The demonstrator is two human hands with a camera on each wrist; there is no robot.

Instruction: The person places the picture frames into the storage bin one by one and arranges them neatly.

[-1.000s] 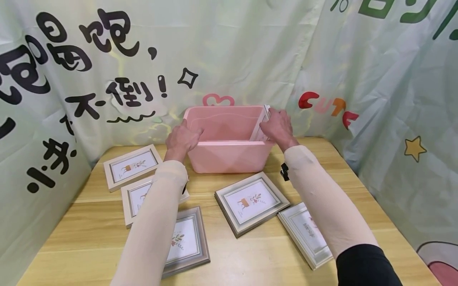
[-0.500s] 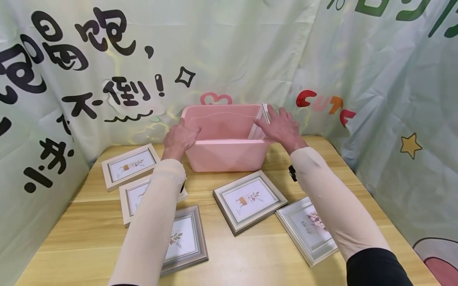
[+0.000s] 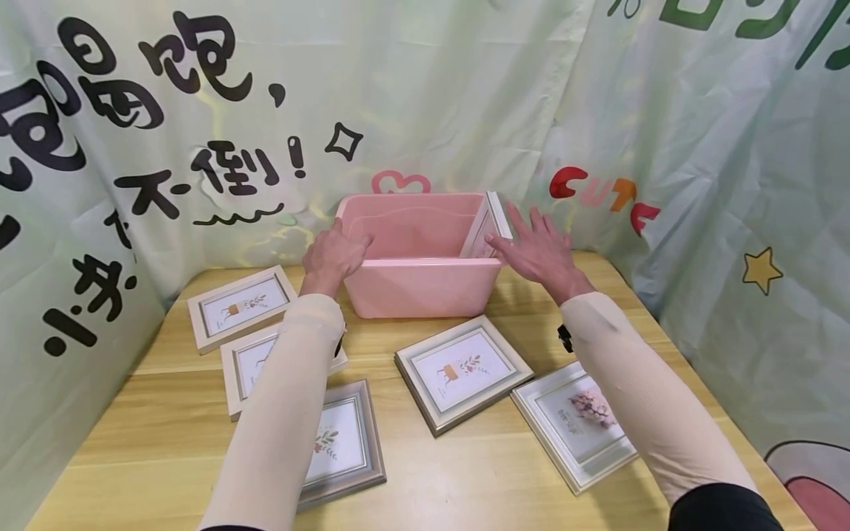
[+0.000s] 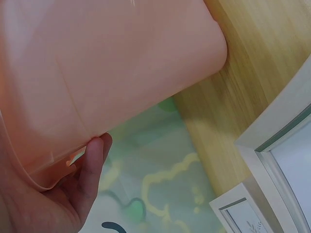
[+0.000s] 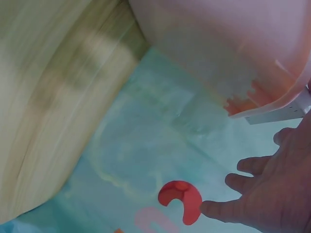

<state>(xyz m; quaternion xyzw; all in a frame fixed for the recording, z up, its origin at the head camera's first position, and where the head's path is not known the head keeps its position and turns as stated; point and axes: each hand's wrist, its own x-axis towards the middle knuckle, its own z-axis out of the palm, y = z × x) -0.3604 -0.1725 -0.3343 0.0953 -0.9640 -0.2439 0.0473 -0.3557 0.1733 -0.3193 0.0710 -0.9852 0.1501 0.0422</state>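
Observation:
A pink plastic bin [image 3: 425, 291] stands at the back of the table. My left hand [image 3: 334, 254] grips its left rim; in the left wrist view the fingers [image 4: 92, 167] curl under the lip from outside. Inside the bin, a white picture frame [image 3: 483, 227] leans upright against the right wall, its top edge above the rim. Just right of that frame, my right hand [image 3: 539, 251] is spread with straight fingers and holds nothing. The right wrist view shows those fingers [image 5: 252, 187] apart from the bin's outer wall.
Several picture frames lie on the wooden table [image 3: 458, 479]: a beige one [image 3: 242, 304] and a second pale one [image 3: 242, 369] at left, a grey-brown one [image 3: 348, 442] in front, a deer-print one [image 3: 465, 372] centrally, and a silver one [image 3: 571, 420] at right. A printed curtain [image 3: 451, 88] hangs behind.
My right hand has let go of the picture frame at the bin's right wall, opened its fingers and moved away to the right. The left hand stays on the rim.

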